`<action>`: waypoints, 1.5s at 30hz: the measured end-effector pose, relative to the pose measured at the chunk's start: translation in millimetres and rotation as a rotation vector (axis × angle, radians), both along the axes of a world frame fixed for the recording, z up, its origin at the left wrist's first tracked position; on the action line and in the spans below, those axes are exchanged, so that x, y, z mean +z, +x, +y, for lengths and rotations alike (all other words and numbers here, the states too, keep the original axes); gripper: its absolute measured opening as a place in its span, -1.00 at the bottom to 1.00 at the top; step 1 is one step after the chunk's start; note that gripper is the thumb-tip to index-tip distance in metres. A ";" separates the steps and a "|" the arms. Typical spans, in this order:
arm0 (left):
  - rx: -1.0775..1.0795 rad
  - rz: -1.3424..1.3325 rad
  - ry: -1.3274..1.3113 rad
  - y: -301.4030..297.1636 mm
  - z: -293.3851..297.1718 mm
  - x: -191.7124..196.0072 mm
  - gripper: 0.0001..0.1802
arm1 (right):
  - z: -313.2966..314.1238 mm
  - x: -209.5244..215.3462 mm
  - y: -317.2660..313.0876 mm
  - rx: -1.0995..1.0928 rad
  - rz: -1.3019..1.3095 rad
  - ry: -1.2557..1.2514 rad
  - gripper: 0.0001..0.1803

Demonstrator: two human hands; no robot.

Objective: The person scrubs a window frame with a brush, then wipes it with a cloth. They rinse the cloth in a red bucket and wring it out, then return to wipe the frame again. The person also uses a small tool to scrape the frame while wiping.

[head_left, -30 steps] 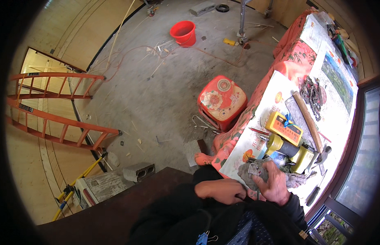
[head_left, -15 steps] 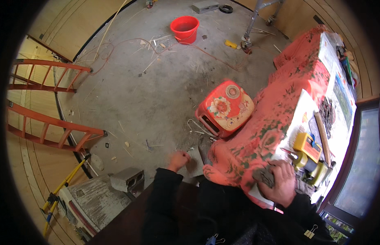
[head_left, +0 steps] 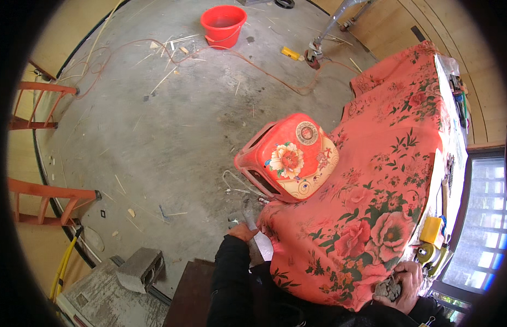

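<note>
Grey and crumpled, a rag or glove (head_left: 388,289) sits inside the right hand (head_left: 403,279), low at the near end of the surface (head_left: 455,180). The fingers (head_left: 410,272) of this hand are curled around it, closed almost fully, so only its wrinkled top shows between them. Just beyond these fingers lie a yellow box (head_left: 431,230) and a round yellow-grey tool (head_left: 426,254), touching each other or nearly so.

The left hand (head_left: 243,232) reaches down to the concrete floor (head_left: 171,125), at the hem of the red flowered cloth (head_left: 384,180) that covers the surface. Its fingers are wrapped on the handle of a grey tool (head_left: 249,218) that points away from them; how tight the grip is I cannot tell. A little beyond these fingers a red plastic stool (head_left: 289,158) lies tipped on its side, leaning on the cloth. Bent wire (head_left: 231,182) lies between the stool and the fingers. Well apart, far across the floor, stands a red bucket (head_left: 223,24). Left of the fingers lies a grey concrete block (head_left: 140,268).
</note>
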State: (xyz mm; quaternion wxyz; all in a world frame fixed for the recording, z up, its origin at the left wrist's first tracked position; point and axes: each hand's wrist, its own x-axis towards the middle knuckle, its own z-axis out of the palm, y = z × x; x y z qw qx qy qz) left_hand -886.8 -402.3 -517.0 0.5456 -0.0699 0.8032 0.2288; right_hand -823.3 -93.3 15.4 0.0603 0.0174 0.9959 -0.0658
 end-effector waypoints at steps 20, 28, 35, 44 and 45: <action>0.064 0.261 -0.051 -183.6 -44.6 13.0 -0.41 | 21.2 -30.1 3.1 0.108 0.246 0.081 -0.67; 0.005 0.659 -0.213 -310.0 -19.4 47.0 -0.26 | 23.5 -25.8 -3.5 0.147 0.227 0.044 -0.70; -0.108 0.828 -0.241 -306.6 -32.0 25.4 -0.06 | 23.9 -22.8 -5.1 0.155 0.212 0.002 -0.71; -0.264 0.598 -0.042 -273.5 -27.5 29.9 -0.01 | 22.5 -15.1 -15.0 0.157 0.234 -0.013 -0.73; -0.285 0.559 -0.009 -275.5 -24.0 28.1 -0.01 | 24.6 -12.2 -16.9 0.214 0.190 -0.009 -0.68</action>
